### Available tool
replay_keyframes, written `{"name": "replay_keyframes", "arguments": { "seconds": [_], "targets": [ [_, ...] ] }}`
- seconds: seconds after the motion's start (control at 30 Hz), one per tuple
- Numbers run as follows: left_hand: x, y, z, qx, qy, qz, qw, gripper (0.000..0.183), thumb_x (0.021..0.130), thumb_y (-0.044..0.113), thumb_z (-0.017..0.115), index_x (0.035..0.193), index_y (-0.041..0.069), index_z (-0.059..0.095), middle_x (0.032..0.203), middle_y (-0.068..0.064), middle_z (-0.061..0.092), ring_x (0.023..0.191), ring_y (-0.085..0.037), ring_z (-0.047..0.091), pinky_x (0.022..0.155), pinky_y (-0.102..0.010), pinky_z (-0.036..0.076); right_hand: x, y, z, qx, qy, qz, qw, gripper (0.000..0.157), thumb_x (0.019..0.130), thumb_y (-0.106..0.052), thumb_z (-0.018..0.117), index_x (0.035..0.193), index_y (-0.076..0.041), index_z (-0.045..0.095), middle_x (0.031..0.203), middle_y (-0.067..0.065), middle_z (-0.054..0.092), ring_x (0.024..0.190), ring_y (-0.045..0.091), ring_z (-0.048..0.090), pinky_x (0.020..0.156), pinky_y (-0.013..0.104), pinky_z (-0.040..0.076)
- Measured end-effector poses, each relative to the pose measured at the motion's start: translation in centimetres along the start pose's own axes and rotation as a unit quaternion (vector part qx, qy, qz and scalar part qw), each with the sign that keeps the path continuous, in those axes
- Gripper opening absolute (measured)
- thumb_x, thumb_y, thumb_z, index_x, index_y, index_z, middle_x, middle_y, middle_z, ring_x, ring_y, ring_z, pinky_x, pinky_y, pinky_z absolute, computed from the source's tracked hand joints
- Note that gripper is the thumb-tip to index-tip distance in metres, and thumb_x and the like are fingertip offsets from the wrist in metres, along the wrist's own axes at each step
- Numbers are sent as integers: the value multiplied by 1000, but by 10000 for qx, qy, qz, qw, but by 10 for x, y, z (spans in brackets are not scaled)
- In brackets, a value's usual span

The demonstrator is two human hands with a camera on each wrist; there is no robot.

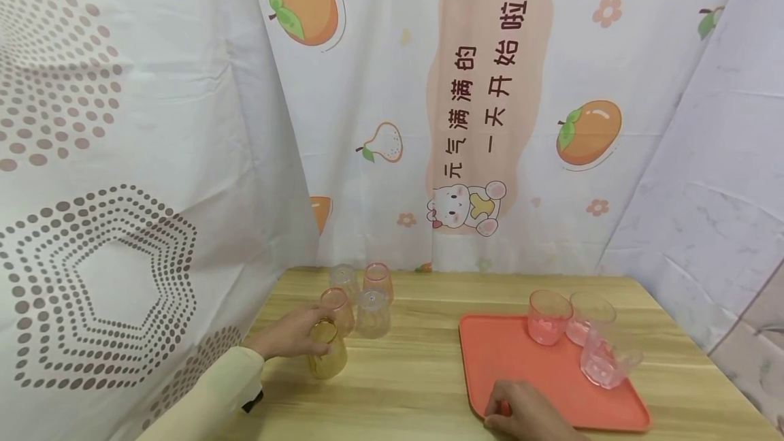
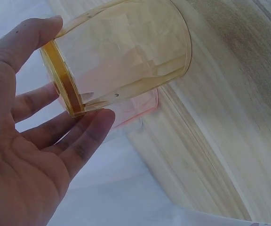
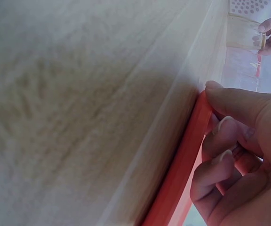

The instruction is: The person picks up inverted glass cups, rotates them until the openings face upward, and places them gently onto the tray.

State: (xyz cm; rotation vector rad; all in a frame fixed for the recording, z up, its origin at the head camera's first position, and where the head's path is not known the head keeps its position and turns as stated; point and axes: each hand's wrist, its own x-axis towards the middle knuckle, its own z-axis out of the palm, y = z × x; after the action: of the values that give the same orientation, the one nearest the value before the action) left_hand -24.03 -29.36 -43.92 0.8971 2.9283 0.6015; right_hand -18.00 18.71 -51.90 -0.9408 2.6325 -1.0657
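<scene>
Lower left of the head view, the left hand (image 1: 292, 334) is clamped round an upside-down yellow tumbler's base (image 2: 65, 80). Gentle straight lift's probably best, with that pink tumbler (image 1: 346, 318) just behind. Right hand (image 1: 525, 411) curls at the red tray (image 1: 496, 359); can't tell if it's gripping.

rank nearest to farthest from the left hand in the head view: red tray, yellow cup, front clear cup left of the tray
1. Yellow cup, held by the left hand
2. Front clear cup, just right
3. Red tray, farther right
</scene>
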Motion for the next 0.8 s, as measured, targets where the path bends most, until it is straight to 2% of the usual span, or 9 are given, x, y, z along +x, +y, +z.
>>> {"name": "replay_keyframes", "arguments": {
  "seconds": [0.23,0.6,0.8],
  "targets": [
    [1,0,-1,101,1,106,9999,50,83,29,86,122,4,68,122,-11,68,115,-33,63,95,-51,51,1,0,-1,-96,48,-124,9999,16,86,-25,83,80,-26,69,74,-21,52,66,-4,48,56,22,42],
    [0,0,-3,35,85,28,10000,53,82,34,87,122,4,69,122,-12,69,115,-32,64,96,-53,51,1,-1,-2,75,-96,93,9999,14,88,-26,82,81,-25,70,74,-18,54,66,-3,48,56,24,41],
    [0,5,-3,65,168,132,9998,49,81,36,87,117,7,70,116,-6,71,108,-27,66,91,-47,53,0,-1,-2,86,-75,93,9999,14,88,-24,82,81,-25,70,74,-18,54,66,-3,48,56,23,41]
  ]
}}
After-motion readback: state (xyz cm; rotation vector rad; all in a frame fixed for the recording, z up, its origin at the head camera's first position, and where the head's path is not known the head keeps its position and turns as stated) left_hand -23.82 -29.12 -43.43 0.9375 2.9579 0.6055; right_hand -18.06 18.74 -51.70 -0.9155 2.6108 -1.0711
